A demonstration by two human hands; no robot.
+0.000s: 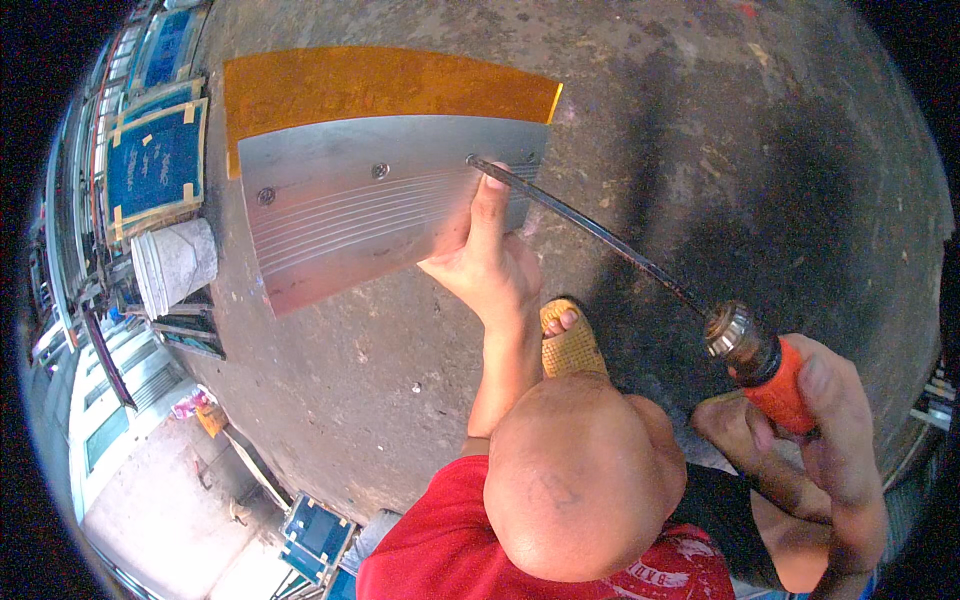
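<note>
My left hand (pixel 492 262) grips the lower edge of a squeegee, its thumb laid up the front and the other fingers out of sight behind. The squeegee has a grooved grey metal holder (pixel 340 165) and a translucent amber blade (pixel 380 88) along its far edge. Several screws sit in a row in the holder. My right hand (pixel 830 400) is wrapped round the orange handle of a long-shafted screwdriver (pixel 610 238). The tip of its dark shaft meets a screw just beyond my left thumb.
My bent knee (pixel 575 480) and a foot in a yellow slipper (pixel 572 345) are close below. Along the left stand blue framed screens (pixel 155 170) and a whitish bucket (pixel 180 265) on its side. Another blue framed screen (pixel 315 535) lies lower left. The concrete floor (pixel 370 400) is stained.
</note>
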